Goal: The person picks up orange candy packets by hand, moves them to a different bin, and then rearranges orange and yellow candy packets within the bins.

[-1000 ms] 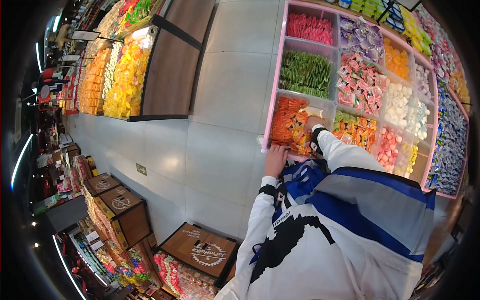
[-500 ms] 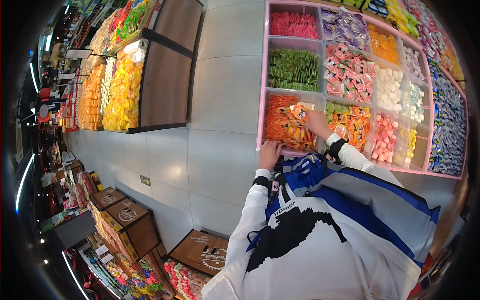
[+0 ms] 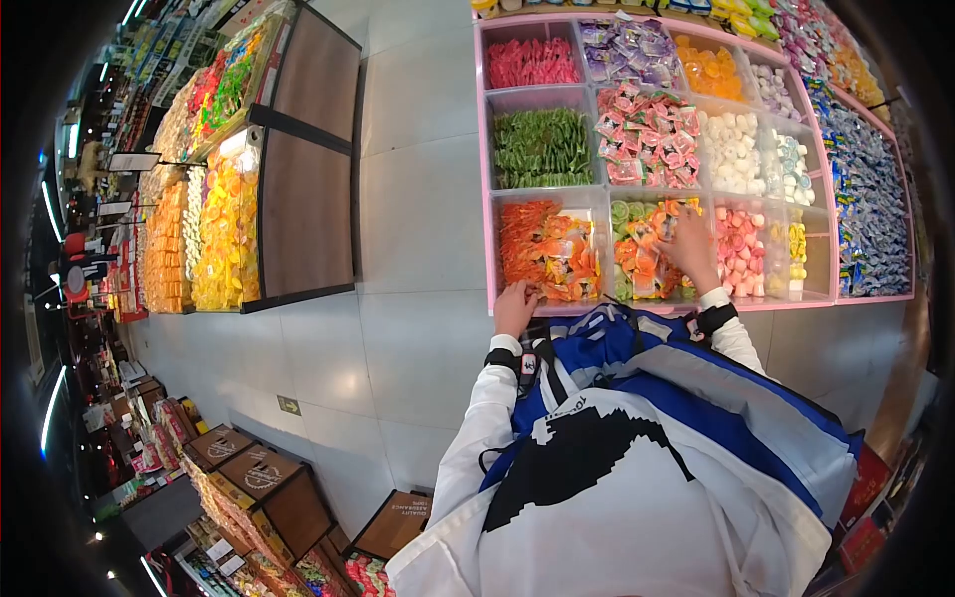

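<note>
My left hand (image 3: 514,307) rests on the pink front edge of the candy display, its fingers curled at the rim below the compartment of orange-wrapped candy (image 3: 557,254). My right hand (image 3: 690,244) reaches down into the neighbouring compartment, where orange packets (image 3: 647,264) lie with green round candies (image 3: 625,214). Its fingers touch or hold an orange packet; the fingertips are partly hidden. To the right of that hand are pink and white candies (image 3: 739,254). Behind sit green-wrapped sticks (image 3: 542,144) and pink-red packets (image 3: 647,134).
The pink-framed display (image 3: 488,199) has clear dividers. A blue and grey garment (image 3: 657,368) hangs before me. At left stands a brown-sided candy stand (image 3: 310,199); at lower left are wooden-look boxes (image 3: 274,478). Blue-wrapped candy (image 3: 867,199) fills the far right section.
My right hand has moved right, from the orange-wrapped candy compartment into the one beside it. My left hand remains at the front rim. The view has shifted.
</note>
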{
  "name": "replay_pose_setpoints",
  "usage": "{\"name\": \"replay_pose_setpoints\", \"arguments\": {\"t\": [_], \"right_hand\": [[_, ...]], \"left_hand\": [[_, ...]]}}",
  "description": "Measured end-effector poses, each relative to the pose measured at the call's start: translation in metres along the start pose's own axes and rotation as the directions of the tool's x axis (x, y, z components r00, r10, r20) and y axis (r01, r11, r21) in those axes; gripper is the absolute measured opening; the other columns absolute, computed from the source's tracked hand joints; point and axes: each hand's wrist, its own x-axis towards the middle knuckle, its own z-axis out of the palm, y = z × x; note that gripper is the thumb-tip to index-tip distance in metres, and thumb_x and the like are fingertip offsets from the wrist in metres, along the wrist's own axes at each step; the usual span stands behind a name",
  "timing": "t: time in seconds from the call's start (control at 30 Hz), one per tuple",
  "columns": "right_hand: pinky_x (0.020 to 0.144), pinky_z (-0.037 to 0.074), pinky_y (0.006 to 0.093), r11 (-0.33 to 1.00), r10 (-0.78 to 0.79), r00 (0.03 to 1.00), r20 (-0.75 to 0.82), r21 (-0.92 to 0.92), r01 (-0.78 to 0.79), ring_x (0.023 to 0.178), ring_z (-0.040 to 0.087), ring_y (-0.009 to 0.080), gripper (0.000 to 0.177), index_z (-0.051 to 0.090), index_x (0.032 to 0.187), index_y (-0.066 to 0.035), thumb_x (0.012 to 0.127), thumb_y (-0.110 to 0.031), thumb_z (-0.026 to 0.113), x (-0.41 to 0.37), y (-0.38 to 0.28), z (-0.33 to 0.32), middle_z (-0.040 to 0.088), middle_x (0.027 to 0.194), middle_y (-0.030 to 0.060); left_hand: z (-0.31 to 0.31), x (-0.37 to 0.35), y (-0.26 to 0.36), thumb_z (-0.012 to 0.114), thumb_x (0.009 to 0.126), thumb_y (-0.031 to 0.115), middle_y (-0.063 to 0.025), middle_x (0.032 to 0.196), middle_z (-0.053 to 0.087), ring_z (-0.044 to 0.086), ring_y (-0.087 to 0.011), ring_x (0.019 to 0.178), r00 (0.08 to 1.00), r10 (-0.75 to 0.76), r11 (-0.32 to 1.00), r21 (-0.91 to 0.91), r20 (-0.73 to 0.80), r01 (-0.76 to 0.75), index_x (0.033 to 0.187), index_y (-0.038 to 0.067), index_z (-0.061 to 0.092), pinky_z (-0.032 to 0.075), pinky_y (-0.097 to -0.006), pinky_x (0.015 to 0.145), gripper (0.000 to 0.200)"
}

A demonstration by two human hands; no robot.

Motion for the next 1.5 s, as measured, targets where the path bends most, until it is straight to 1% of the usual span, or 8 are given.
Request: {"name": "replay_pose_setpoints", "arguments": {"t": [0.1, 0.2, 0.57, 0.67, 0.93, 1.0, 1.2, 1.5], "right_hand": [[0.085, 0.041, 0.0411, 0.886, -0.254, 0.966, -0.044, 0.391, 0.251, 0.102, 0.047, 0.0379, 0.056, 0.047, 0.109, 0.001, 0.060, -0.010, 0.071, 0.014, -0.052, 0.016, 0.050, 0.107, 0.0216], [0.086, 0.042, 0.0407, 0.877, -0.474, 0.759, 0.447, 0.322, 0.357, 0.102, 0.048, 0.0375, 0.072, 0.045, 0.114, -0.001, 0.053, -0.020, 0.079, 0.027, -0.109, 0.067, 0.050, 0.108, 0.0212], [0.091, 0.042, 0.0420, 0.971, -0.165, 0.493, 0.854, 0.052, 0.234, 0.116, 0.045, 0.0356, 0.134, 0.016, 0.139, -0.008, 0.031, -0.040, 0.088, 0.062, -0.143, 0.179, 0.025, 0.136, 0.0307], [0.093, 0.039, 0.0404, 0.976, -0.194, 0.168, 0.966, 0.173, 0.136, 0.116, 0.045, 0.0348, 0.133, 0.019, 0.138, -0.005, 0.033, -0.053, 0.084, 0.065, -0.140, 0.163, 0.041, 0.131, 0.0209], [0.080, 0.047, 0.0438, 0.862, -0.234, 0.302, 0.924, 0.053, 0.505, 0.102, 0.053, 0.0396, 0.100, 0.031, 0.127, -0.009, 0.043, -0.027, 0.084, 0.017, -0.128, 0.190, 0.050, 0.109, 0.0298], [0.070, 0.050, 0.0405, 0.846, -0.406, 0.578, 0.708, 0.051, 0.532, 0.092, 0.060, 0.0315, 0.067, 0.049, 0.113, -0.011, 0.054, -0.021, 0.080, 0.005, -0.124, 0.188, 0.060, 0.093, 0.0181], [0.065, 0.049, 0.0393, 0.686, -0.546, 0.443, 0.712, 0.075, 0.724, 0.079, 0.063, 0.0275, 0.035, 0.063, 0.086, -0.008, 0.061, -0.029, 0.076, 0.026, -0.123, 0.187, 0.064, 0.081, 0.0138], [0.069, 0.046, 0.0408, 0.805, -0.528, 0.786, 0.321, 0.483, 0.344, 0.081, 0.059, 0.0333, 0.043, 0.056, 0.104, -0.008, 0.071, -0.033, 0.066, 0.039, -0.093, 0.054, 0.061, 0.086, 0.0162]], "left_hand": [[0.000, -0.004, -0.003, 0.058, 0.076, 0.022, -0.0080, 0.088, 0.060, 0.056, -0.0259, 0.087, 1.000, -0.006, 0.999, -0.054, -0.012, 0.005, 0.093, 0.009, 0.057, 0.045, -0.0376, 0.075, 0.021], [0.004, -0.004, -0.002, 0.057, 0.077, 0.021, -0.0092, 0.087, 0.060, 0.056, -0.0272, 0.085, 0.999, 0.025, 0.999, 0.039, -0.023, -0.024, 0.094, 0.009, 0.057, 0.044, -0.0385, 0.074, 0.021], [0.008, -0.021, 0.003, 0.053, 0.081, 0.017, -0.0107, 0.085, 0.059, 0.055, -0.0285, 0.082, 0.982, -0.027, 1.000, -0.020, -0.186, 0.023, 0.091, 0.007, 0.057, 0.041, -0.0392, 0.074, 0.016], [0.008, -0.020, 0.004, 0.053, 0.082, 0.018, -0.0100, 0.084, 0.059, 0.055, -0.0281, 0.083, 0.975, -0.031, 0.998, -0.052, -0.219, 0.021, 0.091, 0.007, 0.057, 0.041, -0.0391, 0.074, 0.015], [0.009, -0.018, 0.001, 0.054, 0.079, 0.017, -0.0089, 0.084, 0.058, 0.054, -0.0263, 0.086, 0.985, -0.029, 0.999, -0.036, -0.169, 0.023, 0.090, 0.008, 0.058, 0.040, -0.0387, 0.075, 0.014], [0.010, -0.017, 0.000, 0.054, 0.079, 0.017, -0.0090, 0.084, 0.058, 0.054, -0.0263, 0.086, 0.987, -0.024, 0.999, -0.032, -0.161, 0.020, 0.090, 0.008, 0.058, 0.040, -0.0385, 0.076, 0.014], [0.009, -0.020, -0.002, 0.051, 0.082, 0.019, -0.0087, 0.086, 0.059, 0.054, -0.0262, 0.086, 0.988, -0.003, 0.999, -0.047, -0.154, -0.004, 0.089, 0.009, 0.059, 0.040, -0.0381, 0.076, 0.015], [0.000, -0.017, -0.001, 0.056, 0.079, 0.016, -0.0078, 0.082, 0.060, 0.056, -0.0259, 0.084, 0.994, -0.005, 0.995, -0.097, -0.109, -0.006, 0.089, 0.009, 0.060, 0.043, -0.0382, 0.075, 0.013]]}}
